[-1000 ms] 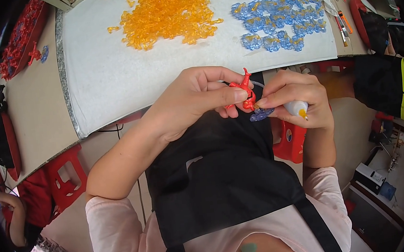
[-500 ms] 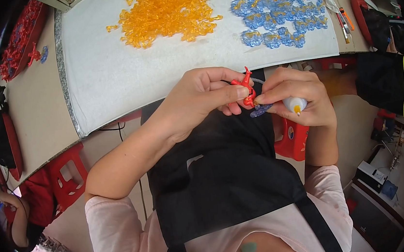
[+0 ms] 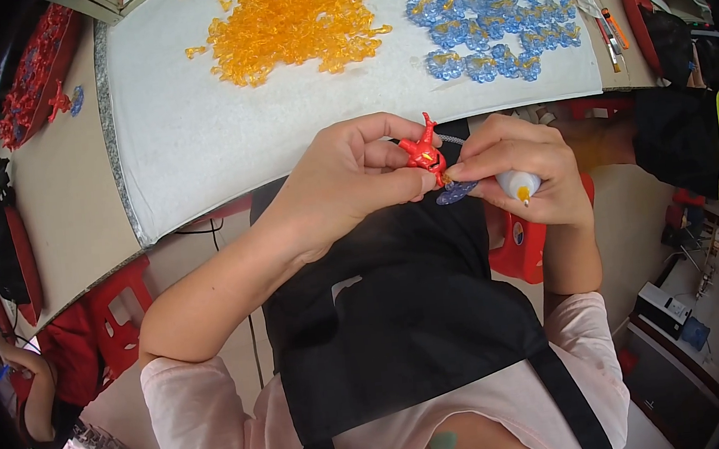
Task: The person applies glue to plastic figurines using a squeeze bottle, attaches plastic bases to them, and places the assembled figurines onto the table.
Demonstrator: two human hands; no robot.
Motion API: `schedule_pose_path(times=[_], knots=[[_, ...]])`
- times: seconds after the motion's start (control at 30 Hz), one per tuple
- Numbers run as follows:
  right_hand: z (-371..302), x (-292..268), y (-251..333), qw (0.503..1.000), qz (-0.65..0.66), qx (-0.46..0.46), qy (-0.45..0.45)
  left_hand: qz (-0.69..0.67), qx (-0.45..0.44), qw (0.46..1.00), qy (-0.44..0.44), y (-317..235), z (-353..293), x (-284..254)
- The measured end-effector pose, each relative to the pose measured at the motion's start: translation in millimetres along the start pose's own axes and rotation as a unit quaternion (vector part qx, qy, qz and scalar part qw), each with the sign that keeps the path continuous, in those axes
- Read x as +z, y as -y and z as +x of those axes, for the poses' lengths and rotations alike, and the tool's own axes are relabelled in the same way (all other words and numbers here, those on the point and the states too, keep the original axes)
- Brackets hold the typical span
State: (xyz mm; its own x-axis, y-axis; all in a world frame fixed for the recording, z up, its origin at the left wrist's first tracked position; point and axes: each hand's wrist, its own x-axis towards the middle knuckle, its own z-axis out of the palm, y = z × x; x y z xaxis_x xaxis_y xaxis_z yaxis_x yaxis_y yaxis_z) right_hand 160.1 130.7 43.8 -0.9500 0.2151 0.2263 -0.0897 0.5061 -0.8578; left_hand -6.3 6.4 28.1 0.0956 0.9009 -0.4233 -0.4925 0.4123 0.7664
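A small glossy red toy figure with yellow and black markings is pinched between the thumb and fingers of my left hand. My right hand holds a dark-blue translucent piece at its fingertips. A small amber bit shows where the figure's lower end meets the blue piece; I cannot tell whether they are joined. Tucked in the same right hand is a white squeeze bottle, its yellow-based nozzle pointing toward me. Both hands are just off the table's near edge, above my black apron.
On the white-covered table lie a heap of amber translucent pieces and rows of blue translucent pieces with amber bits. Red figures fill a tray at far left. An orange cutter lies at right. Red stools stand below.
My left hand has turned the red figure so its marked front shows. Both hands have shifted slightly left, with the blue piece and bottle still in my right hand.
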Motion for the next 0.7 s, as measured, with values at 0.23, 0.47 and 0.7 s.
schedule_pose_path(times=[0.23, 0.47, 0.7], knots=[[-2.8, 1.5, -6.9, 1.0, 0.0, -0.007, 0.011, 0.03, -0.01, 0.999, -0.012, 1.1, 1.7, 0.1], [-3.0, -1.9, -8.0, 1.0, 0.002, 0.01, 0.013, 0.018, -0.009, 1.0, -0.019, 0.1, 3.8, 3.1], [-4.1, -4.7, -10.9, 1.0, 0.002, 0.012, -0.007, 0.029, 0.002, 0.999, -0.021, -2.9, 7.9, 6.0]])
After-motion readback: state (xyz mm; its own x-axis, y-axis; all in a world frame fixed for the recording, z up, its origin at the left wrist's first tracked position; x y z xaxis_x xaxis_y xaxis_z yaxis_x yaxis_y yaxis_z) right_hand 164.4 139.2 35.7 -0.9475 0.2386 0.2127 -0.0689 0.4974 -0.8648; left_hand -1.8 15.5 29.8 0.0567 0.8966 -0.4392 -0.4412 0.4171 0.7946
